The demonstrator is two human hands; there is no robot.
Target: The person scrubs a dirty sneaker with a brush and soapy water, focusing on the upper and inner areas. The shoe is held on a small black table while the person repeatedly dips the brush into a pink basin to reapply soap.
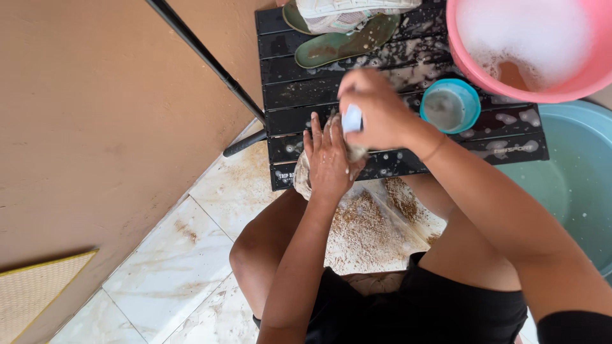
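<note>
- Shoe sits at the near edge of the black slatted table, mostly hidden under your left hand, so keep that hand pressing it flat against the edge so it can't skate on the suds.
- Left fingers are spread apart and lying over the top of it, not wrapped. Curling them round the side would probably give you more hold while you scrub.
- Right hand is closed tight around a small white and blue brush, right beside your left fingertips. Short strokes away from those fingers seem safest.
- Little blue cup of cloudy water is just beside your right wrist, so watch your elbow or it'll tip.
- Pink basin full of foam is at the far right corner, near enough for a dip when the bristles go dry.
- Other shoe and a green insole are parked at the far end, well apart, so they're no bother.
- Floor tiles below are gritty with brown dirt, so I'd keep the work over the table.
</note>
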